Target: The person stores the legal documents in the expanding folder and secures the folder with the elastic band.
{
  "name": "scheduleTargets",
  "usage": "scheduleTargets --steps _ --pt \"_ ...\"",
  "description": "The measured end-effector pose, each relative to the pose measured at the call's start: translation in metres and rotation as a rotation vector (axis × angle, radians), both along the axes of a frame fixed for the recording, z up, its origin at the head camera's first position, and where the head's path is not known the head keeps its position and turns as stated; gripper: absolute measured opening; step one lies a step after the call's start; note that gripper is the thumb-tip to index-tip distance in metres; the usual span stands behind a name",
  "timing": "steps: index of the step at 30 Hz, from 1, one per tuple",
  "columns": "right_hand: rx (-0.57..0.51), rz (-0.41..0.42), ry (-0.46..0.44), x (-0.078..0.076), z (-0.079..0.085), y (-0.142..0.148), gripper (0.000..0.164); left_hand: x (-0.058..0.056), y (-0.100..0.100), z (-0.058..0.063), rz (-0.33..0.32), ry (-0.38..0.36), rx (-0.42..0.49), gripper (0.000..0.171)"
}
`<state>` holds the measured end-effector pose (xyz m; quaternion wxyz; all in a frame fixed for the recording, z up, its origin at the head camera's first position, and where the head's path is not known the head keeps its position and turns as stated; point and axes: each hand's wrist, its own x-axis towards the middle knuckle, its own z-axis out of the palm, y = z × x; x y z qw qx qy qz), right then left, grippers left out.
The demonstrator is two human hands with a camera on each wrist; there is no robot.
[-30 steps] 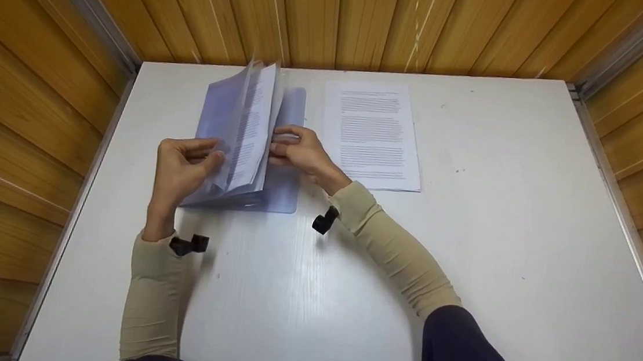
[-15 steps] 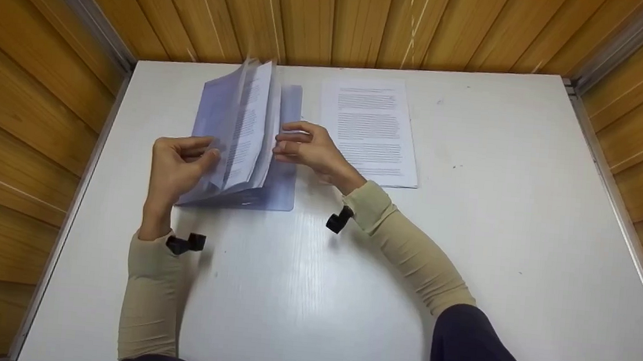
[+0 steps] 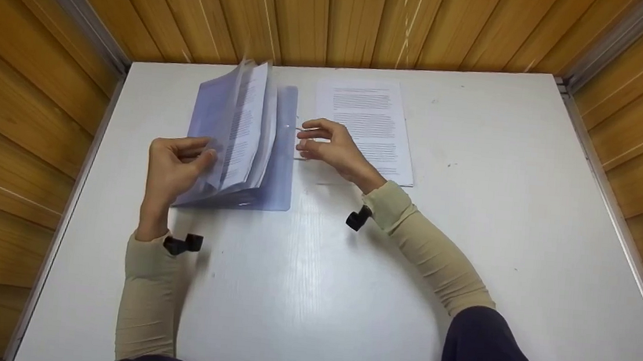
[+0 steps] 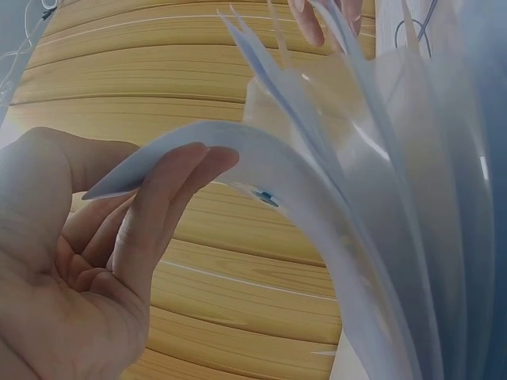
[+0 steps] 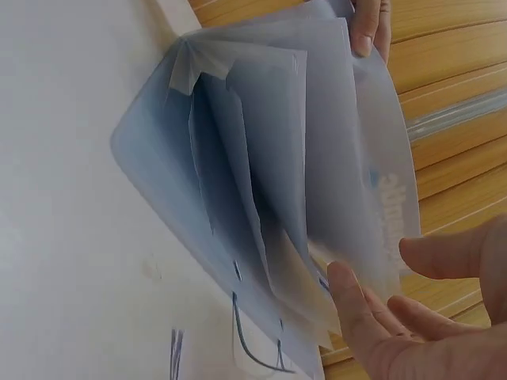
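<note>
Toward the table's far left, the left hand is pinching the blue folder's lifted cover, ideally lightly to avoid creasing it, while the right hand, loose-fingered and empty, is hovering beside.

A translucent blue plastic folder is lying left of a flat stack of white printed paper sheets, both resting on a white rectangular tabletop; an orange-brown wood-grain wall is standing behind them.

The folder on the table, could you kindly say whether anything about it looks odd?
Slightly: a thin cord loops loosely out from the folder, looking untucked; the cover merely bends where the left hand pinches it.
</note>
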<state>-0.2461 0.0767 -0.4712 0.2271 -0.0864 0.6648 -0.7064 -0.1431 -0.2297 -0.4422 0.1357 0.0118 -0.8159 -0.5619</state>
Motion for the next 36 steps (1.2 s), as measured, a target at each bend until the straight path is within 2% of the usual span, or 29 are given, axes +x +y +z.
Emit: scheduleTargets --steps 8,13,21,27,36 --pt "0.219 -0.005 0.166 -0.010 -0.001 0.034 0.042 0.002 0.001 0.001 0.000 0.008 0.048 0.023" --pt "0.367 -0.006 0.255 -0.016 -0.001 0.056 0.044 0.003 0.002 0.002 0.002 0.020 0.027 0.021" --pt "0.520 -0.039 0.356 -0.024 -0.003 0.088 0.046 0.004 0.004 0.001 0.005 0.026 0.020 0.021" --pt "0.615 -0.084 0.388 -0.030 -0.006 0.111 0.046 0.001 0.005 -0.001 0.010 0.012 0.018 0.023" --pt "0.737 -0.132 0.373 -0.033 -0.019 0.139 0.049 0.002 0.002 -0.004 -0.015 0.018 0.042 0.023"
